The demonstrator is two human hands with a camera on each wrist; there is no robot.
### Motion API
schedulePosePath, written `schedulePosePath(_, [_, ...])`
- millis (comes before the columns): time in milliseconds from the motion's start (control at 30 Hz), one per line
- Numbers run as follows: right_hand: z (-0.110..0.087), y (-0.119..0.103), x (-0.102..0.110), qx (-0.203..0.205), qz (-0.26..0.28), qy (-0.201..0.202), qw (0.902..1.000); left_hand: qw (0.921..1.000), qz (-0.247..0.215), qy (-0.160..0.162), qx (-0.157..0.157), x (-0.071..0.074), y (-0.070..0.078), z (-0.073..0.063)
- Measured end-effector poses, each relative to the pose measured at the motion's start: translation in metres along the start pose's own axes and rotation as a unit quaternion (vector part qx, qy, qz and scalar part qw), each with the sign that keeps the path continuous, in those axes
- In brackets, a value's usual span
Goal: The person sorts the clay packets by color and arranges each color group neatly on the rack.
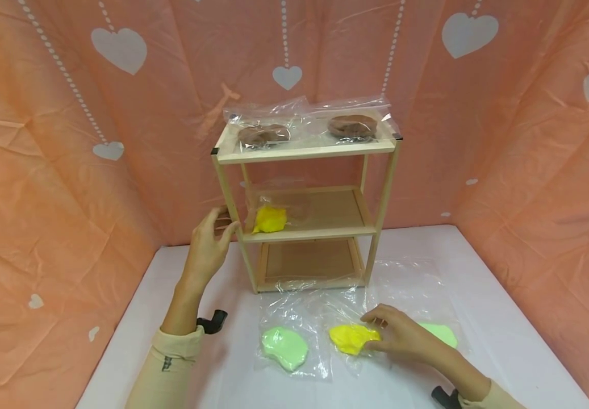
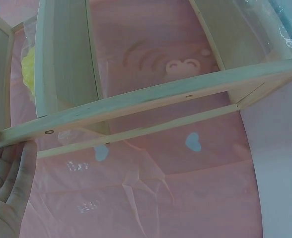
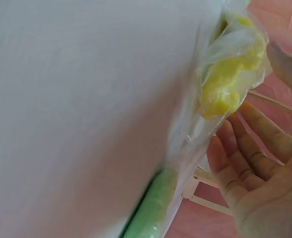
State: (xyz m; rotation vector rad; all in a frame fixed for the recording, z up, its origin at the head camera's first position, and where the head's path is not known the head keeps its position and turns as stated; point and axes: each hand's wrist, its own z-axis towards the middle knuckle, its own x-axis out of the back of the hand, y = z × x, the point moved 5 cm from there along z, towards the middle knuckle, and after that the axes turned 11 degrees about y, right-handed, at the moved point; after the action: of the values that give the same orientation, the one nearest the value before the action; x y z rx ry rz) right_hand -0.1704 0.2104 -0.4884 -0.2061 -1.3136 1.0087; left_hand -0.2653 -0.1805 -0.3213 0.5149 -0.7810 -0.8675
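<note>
A small wooden shelf rack (image 1: 312,234) stands on the white table. My left hand (image 1: 208,241) holds its left front post, with the thumb on one side and the fingers on the other in the left wrist view. My right hand (image 1: 401,335) is at a clear bag with a yellow clay lump (image 1: 351,339) on the table. In the right wrist view, its fingertips touch or nearly touch the edge of that yellow bag (image 3: 230,82), fingers loosely extended, thumb on the far side. Another bagged yellow lump (image 1: 270,219) lies at the left of the middle shelf.
Two bagged brown lumps, one left (image 1: 263,135) and one right (image 1: 353,126), lie on the top shelf. A bagged light green lump (image 1: 285,347) is left of the yellow one; another green lump (image 1: 439,334) is partly behind my right hand. A pink heart-print curtain (image 1: 171,113) surrounds the table.
</note>
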Motion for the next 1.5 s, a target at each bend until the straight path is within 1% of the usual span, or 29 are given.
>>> schedulePosePath(200, [0.001,0.004,-0.005,-0.019,-0.013,-0.017,0.9996,1.0000,-0.001,0.000,0.004,-0.001,-0.001,0.000])
schedulePosePath(333, [0.002,0.005,-0.009,-0.042,-0.025,-0.032,0.9983,1.0000,0.002,-0.001,0.006,-0.001,0.000,0.000])
schedulePosePath(467, [0.003,0.007,-0.012,-0.051,-0.038,-0.048,0.9968,1.0000,0.003,-0.002,0.007,-0.001,0.000,0.000])
schedulePosePath(767, [0.004,0.001,-0.016,-0.032,-0.087,-0.057,0.9941,1.0000,0.003,0.001,0.000,0.000,0.000,0.000])
schedulePosePath(867, [0.004,-0.001,-0.016,-0.026,-0.096,-0.059,0.9933,1.0000,0.004,0.001,0.001,0.001,0.000,0.000])
schedulePosePath(967, [0.004,-0.002,-0.016,-0.028,-0.099,-0.064,0.9927,1.0000,0.005,-0.001,0.003,0.000,-0.001,0.001])
schedulePosePath(1167, [0.002,0.002,-0.010,-0.036,-0.091,-0.081,0.9919,1.0000,0.002,-0.002,0.001,0.000,0.001,0.001])
schedulePosePath(1267, [0.001,0.002,-0.004,-0.038,-0.085,-0.083,0.9922,1.0000,0.000,-0.002,0.001,0.000,0.001,0.000])
schedulePosePath(1500, [0.001,-0.009,0.018,-0.005,-0.074,-0.054,0.9958,1.0000,0.003,-0.002,0.001,0.000,0.000,0.000])
